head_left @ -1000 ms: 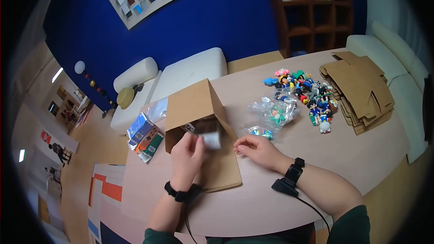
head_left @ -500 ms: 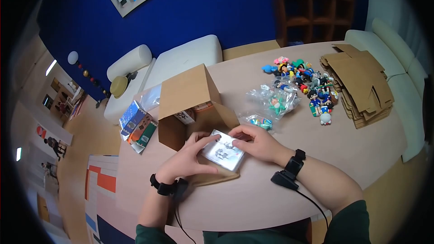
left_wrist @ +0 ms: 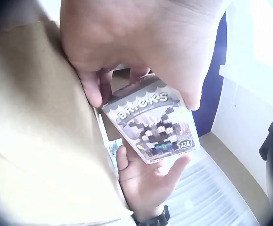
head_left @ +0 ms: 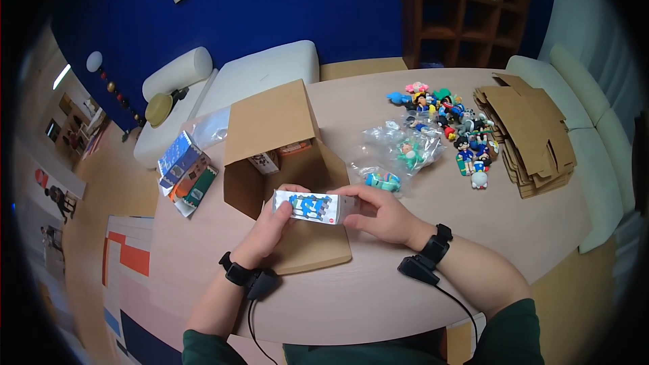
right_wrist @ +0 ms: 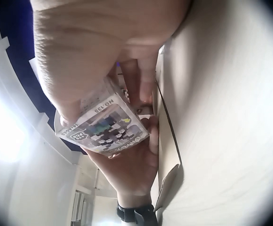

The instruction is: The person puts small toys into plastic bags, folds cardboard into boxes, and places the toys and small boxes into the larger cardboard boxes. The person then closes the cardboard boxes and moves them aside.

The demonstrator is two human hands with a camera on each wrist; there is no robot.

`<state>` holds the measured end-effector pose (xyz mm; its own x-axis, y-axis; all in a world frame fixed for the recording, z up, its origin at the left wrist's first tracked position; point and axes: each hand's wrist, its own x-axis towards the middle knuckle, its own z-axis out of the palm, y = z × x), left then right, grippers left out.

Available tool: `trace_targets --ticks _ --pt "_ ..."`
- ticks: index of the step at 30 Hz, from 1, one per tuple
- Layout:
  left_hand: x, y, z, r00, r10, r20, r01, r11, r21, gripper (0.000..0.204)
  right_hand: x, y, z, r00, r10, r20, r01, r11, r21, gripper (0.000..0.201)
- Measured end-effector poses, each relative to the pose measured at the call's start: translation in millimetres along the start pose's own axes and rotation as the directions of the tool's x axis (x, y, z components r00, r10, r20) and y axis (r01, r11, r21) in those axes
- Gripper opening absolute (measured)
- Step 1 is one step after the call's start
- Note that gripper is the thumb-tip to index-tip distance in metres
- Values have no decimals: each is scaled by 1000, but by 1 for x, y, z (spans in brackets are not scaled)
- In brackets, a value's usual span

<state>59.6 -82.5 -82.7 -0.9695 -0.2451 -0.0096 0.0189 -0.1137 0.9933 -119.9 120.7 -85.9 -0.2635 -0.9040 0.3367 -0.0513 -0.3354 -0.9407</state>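
A small white box with a blue brick picture is held between both hands in front of the open carton. The left hand grips its left end, thumb on the near side. At its right end the right hand pinches the box with thumb and fingers. In the left wrist view the box reads "BRICKS", under the left hand. The right wrist view shows the same box under the right hand. Inside the carton stands another small box.
Left of the carton lie colourful boxes and a clear plastic bag. To the right are bagged toys, a pile of small figures and stacked flat cardboard. The carton's flap spreads toward the near edge.
The small box came out from the carton's mouth in the left hand, and the right hand took hold of it too. It has since been turned, showing a narrow coloured side.
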Motion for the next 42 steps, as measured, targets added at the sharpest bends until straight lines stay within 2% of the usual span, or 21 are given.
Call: trace_targets --ticks 1,2,3,5,7,9,13,16,17,19,21,22,23,25,26,28,30,32,35,37,42 --pt "-1 -3 0 999 -26 -34 22 994 -108 62 -2 -7 0 998 57 18 -55 993 -102 39" --pt "-4 -7 -2 999 -26 -39 21 993 -120 62 -3 -9 0 993 116 32 -107 973 -205 38" --pt "-7 -10 -4 999 -3 -42 0 998 -56 59 -4 -4 0 991 128 38 -117 971 -210 38" --pt "-11 -15 -2 999 15 -50 -16 1000 -11 56 -7 10 2 989 126 -82 -139 974 -178 38" --pt "-11 -4 8 992 10 -130 -3 998 56 51 -7 -3 5 969 215 -122 -237 950 -204 41" --pt "-7 -3 10 982 8 -189 -12 1000 -21 48 -2 -5 12 967 76 -243 -96 993 -73 47" --pt "-4 -5 12 981 7 -193 -9 1000 -11 45 -2 -13 7 969 193 -156 -202 978 -43 59" --pt "-7 -7 12 979 37 -202 -34 999 16 46 -1 -7 11 969 114 -217 -118 993 -3 57" --pt "-9 -8 12 977 58 -204 -53 998 30 53 -2 -4 10 970 114 -217 -118 993 -7 57" --pt "-9 -11 8 975 84 -206 -76 996 46 60 2 -5 11 983 100 -151 -136 960 -246 50" --pt "-6 -14 2 983 173 -59 -175 984 -41 84 3 -13 12 989 42 -142 -84 949 -305 45" --pt "-6 -12 5 981 192 11 -185 959 -214 101 3 -14 11 989 -137 -59 95 885 -457 46" --pt "-9 -6 7 982 190 7 -184 960 -210 101 3 -14 12 954 -295 50 269 771 -578 47" --pt "-10 3 9 998 53 37 -45 978 -206 104 2 -10 15 945 -323 42 291 779 -555 48" --pt "-10 4 5 999 24 36 -17 981 -192 113 0 -4 15 961 -274 -24 227 840 -492 47" --pt "-9 4 3 999 32 9 -31 992 -122 118 -1 -1 12 971 -220 -88 164 891 -423 46" --pt "-8 1 1 999 42 -15 -43 998 -53 123 1 -2 7 979 -200 -44 152 852 -500 46" --pt "-7 -4 0 1000 6 -29 -11 985 -173 128 2 -6 6 978 -207 -17 169 840 -516 46" --pt "-6 0 1 1000 -16 7 17 974 -226 129 0 -3 7 971 -239 -17 199 843 -500 45" --pt "-5 0 1 1000 -19 10 21 973 -231 129 0 -3 7 964 -263 -46 212 858 -468 45" --pt "-4 1 0 1000 -21 16 24 977 -211 127 1 -9 5 960 -278 4 231 789 -569 48"
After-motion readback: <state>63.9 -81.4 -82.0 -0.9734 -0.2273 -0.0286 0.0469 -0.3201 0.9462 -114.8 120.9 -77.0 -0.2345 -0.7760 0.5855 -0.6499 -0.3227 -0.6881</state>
